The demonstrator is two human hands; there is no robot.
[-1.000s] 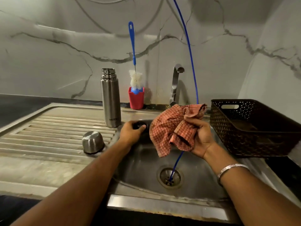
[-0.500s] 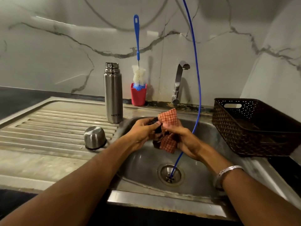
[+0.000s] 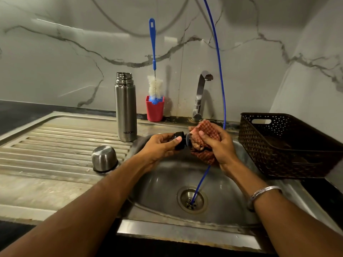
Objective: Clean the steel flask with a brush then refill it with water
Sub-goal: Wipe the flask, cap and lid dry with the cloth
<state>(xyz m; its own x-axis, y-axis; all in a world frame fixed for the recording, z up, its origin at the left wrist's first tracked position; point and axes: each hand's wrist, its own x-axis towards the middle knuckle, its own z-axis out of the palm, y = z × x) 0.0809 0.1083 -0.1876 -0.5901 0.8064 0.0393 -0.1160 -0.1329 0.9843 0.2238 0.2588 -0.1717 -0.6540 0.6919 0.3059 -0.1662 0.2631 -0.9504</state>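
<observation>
- Marble-veined wall panels are backing a steel sink unit, and the steel flask (image 3: 126, 108) is standing upright and uncapped on the ribbed draining board (image 3: 46, 145), just left of the sink basin (image 3: 163, 193), its long axis vertical and its mouth facing up.
- Its black stopper (image 3: 179, 140) is being held over the basin, lying sideways with its axis running left to right between the two hands.
- Pinching the stopper's left end is the left hand (image 3: 159, 147), thumb on the near side and fingers curled round the back.
- Bunching a red checked cloth (image 3: 202, 143) against the stopper's right end is the right hand (image 3: 220, 147), its fingers curled round the fabric; this is looking like a wiping of the stopper.
- From the hands the flask is lying up and to the left, nearer the left hand, so that hand is better placed to reach it.
- Standing head-down in a red cup (image 3: 155, 111) just right of the flask is the blue-handled bottle brush (image 3: 153, 58), its handle rising nearly straight up, roughly level between both hands.
- Resting mouth-down on the draining board in front of the flask is the steel cap (image 3: 104, 158).
- Behind the basin the tap (image 3: 201, 93) is showing no water, and a thin blue hose (image 3: 221, 86) is trailing down into the drain (image 3: 192, 200).
- Sitting on the right is a dark woven basket (image 3: 289, 145).
</observation>
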